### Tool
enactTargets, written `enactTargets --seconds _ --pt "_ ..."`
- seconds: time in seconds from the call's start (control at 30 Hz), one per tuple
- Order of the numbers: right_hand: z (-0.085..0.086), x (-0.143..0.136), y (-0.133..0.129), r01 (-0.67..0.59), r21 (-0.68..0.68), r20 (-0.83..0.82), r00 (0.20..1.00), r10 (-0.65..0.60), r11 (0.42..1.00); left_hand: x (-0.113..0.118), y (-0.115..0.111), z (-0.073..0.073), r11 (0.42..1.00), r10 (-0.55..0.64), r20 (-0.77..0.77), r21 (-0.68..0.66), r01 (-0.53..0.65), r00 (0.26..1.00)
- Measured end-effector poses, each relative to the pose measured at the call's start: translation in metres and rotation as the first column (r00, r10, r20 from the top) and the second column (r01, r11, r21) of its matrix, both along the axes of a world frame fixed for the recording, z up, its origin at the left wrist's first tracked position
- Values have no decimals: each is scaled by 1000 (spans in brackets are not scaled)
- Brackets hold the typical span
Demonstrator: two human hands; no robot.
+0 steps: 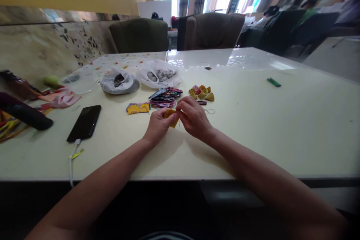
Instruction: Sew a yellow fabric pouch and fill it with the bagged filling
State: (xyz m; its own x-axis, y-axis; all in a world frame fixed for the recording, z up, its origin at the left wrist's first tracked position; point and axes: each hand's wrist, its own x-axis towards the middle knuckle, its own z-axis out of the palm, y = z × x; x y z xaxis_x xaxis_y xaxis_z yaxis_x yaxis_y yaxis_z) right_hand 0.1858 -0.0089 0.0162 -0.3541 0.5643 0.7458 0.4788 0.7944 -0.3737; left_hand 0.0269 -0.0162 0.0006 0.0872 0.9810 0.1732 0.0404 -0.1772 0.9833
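Observation:
My left hand (159, 123) pinches a small yellow cloth piece (173, 123) between thumb and fingers, above the table. My right hand (194, 115) is closed in a pinch at the cloth's right edge; what its fingertips hold is too small to make out. A thin dark thread (179, 123) hangs beside the cloth, and a loop of thread (210, 111) lies right of my right hand. Just beyond my hands are a stack of patterned cloth pieces (164, 97), a yellow and purple cloth bundle (137, 108) and several small yellow sewn pieces (209, 96).
A bag of greyish-white stuffing (161, 75) and a bag with dark bits (118, 80) stand farther back. A phone (84, 123) on a white cable lies left, near a dark bottle (25, 112). A green lighter (273, 82) lies right. Chairs (215, 32) and people are beyond.

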Motion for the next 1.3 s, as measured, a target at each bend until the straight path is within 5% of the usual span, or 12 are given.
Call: enactTargets --seconds 0.13,0.27,0.37,0.47,0.57,0.67,0.77,0.93,1.03,1.1,1.3 --pt "15 10 1 -132 -242 -384 923 30 961 -3 4 -2 998 46 24 -52 -45 999" --pt "32 52 22 -390 -458 -755 644 -119 798 -13 19 -5 989 129 98 -85 -121 987" --pt "40 94 43 -422 -405 -860 476 -182 811 -21 30 -7 982 183 126 -65 -176 975" --pt "45 130 58 -275 -331 -921 303 -245 903 -28 39 -8 969 247 146 -47 -243 958" --pt "45 163 61 64 -339 -934 99 -344 939 -36 46 -7 946 322 153 -7 -325 934" --pt "41 194 58 516 -346 -909 23 -417 783 -45 51 -3 920 384 176 9 -392 906" --pt "35 208 57 714 -349 -833 60 -550 606 -49 52 2 903 418 204 9 -429 885" --pt "30 155 60 363 -529 -717 293 -633 767 -44 47 6 916 381 232 37 -399 895" --pt "27 103 55 118 -550 -652 557 -514 827 -37 40 5 935 319 229 82 -345 920" --pt "23 73 46 -76 -580 -595 720 -358 811 -32 34 6 937 295 193 132 -322 936" --pt "7 19 16 -349 -733 -456 889 -41 584 -21 14 14 915 280 58 287 -284 958"
